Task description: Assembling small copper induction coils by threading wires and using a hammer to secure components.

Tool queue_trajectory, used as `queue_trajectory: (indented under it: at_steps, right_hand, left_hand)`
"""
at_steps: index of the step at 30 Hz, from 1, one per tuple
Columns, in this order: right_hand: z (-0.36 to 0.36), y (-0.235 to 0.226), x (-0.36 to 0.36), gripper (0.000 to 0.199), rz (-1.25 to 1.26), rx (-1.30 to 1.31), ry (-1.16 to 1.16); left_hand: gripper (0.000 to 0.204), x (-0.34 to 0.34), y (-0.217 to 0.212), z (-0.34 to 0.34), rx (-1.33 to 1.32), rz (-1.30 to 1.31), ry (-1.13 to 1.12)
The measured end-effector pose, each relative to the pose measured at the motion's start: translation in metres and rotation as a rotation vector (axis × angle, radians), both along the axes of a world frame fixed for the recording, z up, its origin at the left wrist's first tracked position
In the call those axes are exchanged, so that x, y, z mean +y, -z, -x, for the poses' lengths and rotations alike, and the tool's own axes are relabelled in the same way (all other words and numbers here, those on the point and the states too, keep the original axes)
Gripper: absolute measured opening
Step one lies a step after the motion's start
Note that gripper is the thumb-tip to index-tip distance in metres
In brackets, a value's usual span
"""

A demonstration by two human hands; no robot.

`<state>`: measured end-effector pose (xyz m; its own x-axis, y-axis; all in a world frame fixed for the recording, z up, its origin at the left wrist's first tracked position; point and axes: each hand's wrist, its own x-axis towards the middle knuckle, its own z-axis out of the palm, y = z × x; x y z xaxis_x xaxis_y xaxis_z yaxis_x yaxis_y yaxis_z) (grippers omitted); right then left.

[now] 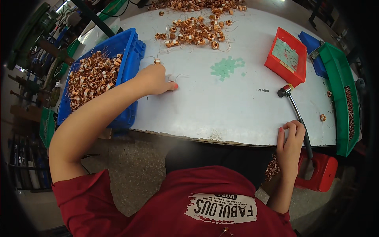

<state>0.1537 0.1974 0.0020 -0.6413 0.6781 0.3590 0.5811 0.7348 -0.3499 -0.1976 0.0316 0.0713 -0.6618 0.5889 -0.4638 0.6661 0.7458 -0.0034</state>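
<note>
My left hand (156, 81) rests on the white table (221, 102) beside the blue crate (132, 51) of copper wire coils (90, 77). It holds one small copper coil (157, 61) between raised fingertips, with thin wire trailing near the thumb. My right hand (291, 142) curls over the table's near edge, fingers closed on the edge beside the black handle of a small hammer (294, 106). The hammer's head (283, 91) lies on the table pointing toward the red tray.
A pile of loose copper coils (195, 31) spreads over the far middle of the table. Green paper squares (227, 66) lie in a patch. A red tray (287, 57) with green squares, a blue tray (312, 43) and a long green tray (339, 94) stand right. A red stool (321, 172) sits below.
</note>
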Motion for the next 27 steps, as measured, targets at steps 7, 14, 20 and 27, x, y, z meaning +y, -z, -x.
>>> queue_trajectory:
  at_steps: [7, 14, 20, 27]
  right_hand:
    - [-0.007, -0.002, -0.003, 0.015, 0.001, -0.007, -0.015]
    - [-0.007, -0.021, -0.023, 0.017, 0.273, 0.079, -0.202]
    - [0.026, -0.036, -0.045, 0.024, 0.854, 0.308, -0.72]
    - [0.014, -0.025, -0.037, 0.012, 0.639, 0.13, -1.15]
  left_hand:
    - [0.027, -0.013, -0.009, -0.029, 0.249, 0.044, 0.2]
    - [0.014, -0.049, -0.019, -0.088, -0.708, -0.808, -0.245]
    - [0.022, -0.047, 0.016, -0.179, -1.526, -0.744, -0.507]
    - [0.025, -0.042, 0.061, -0.2, -1.664, -0.54, -0.253]
